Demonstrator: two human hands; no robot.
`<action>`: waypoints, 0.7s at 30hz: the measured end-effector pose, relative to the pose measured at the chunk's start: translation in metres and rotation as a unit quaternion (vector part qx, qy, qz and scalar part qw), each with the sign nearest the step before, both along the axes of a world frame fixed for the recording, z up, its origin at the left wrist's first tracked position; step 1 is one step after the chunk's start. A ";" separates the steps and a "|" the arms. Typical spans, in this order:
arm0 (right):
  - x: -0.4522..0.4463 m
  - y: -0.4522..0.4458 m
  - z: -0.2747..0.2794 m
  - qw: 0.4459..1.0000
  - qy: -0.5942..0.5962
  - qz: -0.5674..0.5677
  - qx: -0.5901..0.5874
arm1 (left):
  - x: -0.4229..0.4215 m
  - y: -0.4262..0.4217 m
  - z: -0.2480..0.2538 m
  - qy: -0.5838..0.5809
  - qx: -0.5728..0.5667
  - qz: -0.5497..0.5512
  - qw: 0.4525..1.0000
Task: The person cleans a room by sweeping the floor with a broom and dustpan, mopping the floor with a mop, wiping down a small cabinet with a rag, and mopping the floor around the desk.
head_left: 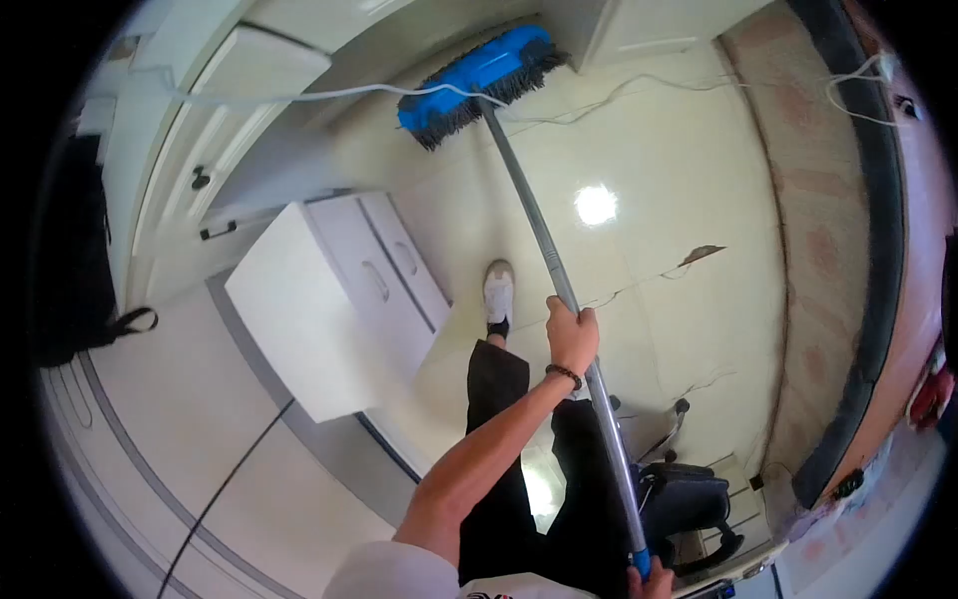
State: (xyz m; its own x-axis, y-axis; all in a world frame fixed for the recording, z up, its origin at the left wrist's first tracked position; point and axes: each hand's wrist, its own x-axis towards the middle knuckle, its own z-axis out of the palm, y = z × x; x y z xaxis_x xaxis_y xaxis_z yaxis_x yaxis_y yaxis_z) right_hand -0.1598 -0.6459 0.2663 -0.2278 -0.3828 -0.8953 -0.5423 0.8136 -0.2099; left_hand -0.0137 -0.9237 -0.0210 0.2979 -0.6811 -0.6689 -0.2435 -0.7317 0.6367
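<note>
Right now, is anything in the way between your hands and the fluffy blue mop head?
Yes, a white cable crosses in front of the mop head, up where the pole joins it. Nothing visible blocks your left hand or right hand from the pole: both hold it.

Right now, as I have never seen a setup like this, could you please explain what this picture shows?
There is no machine here: a person is working with two bare hands. The single picture comes from a camera on their head, looking forward and down. Both hands grip a long-handled broom: the left hand around the middle of the handle, the right hand at its blue end. The broom's blue head, with grey bristles, is at the top of the picture, with a white cord crossing it. Below are the pale floor and the person's shoe. A white drawer unit stands to the left, and a black chair to the lower right.
</note>
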 end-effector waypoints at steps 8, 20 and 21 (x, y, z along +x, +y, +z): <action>0.061 -0.062 -0.086 0.994 -0.098 0.015 0.036 | 0.097 -0.111 -0.016 -0.123 -0.016 -0.021 0.992; 0.219 -0.129 -0.112 0.970 -0.228 0.089 -0.009 | 0.288 -0.167 -0.056 -0.199 0.066 -0.051 0.976; 0.204 -0.132 -0.111 0.976 -0.197 0.092 -0.011 | 0.284 -0.160 -0.074 -0.193 0.066 -0.050 0.978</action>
